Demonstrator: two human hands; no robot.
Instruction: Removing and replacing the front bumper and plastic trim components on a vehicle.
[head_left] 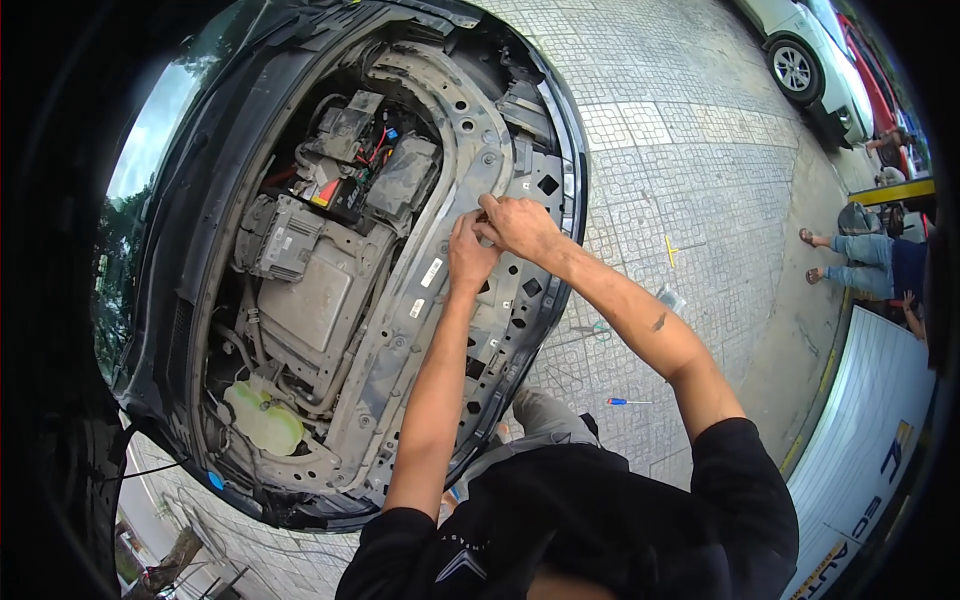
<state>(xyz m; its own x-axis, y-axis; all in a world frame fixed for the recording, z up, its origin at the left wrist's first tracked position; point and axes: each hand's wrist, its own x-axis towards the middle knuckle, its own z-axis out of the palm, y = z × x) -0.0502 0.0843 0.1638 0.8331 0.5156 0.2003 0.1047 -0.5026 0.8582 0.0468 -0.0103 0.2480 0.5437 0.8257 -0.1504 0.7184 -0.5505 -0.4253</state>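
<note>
Both my hands come together over the dusty front panel (395,350) of a car's engine bay, whose hood area is exposed. My left hand (472,252) is closed, its fingertips pinched close to the panel. Right beside it, my right hand (522,228) is closed too, with thumb and fingers drawn together. Whatever lies between the fingers is too small or hidden to make out. Below the hands, the panel has round holes, white labels (431,272) and a row of dark square openings (531,287) along its front edge.
In the engine bay are a control unit (285,240), a dusty box (405,178) and a yellow-green fluid tank (262,418). A blue screwdriver (628,401) and a yellow T-shaped tool (671,250) lie on the paving. Another person (865,262) and a white car (822,75) are farther right.
</note>
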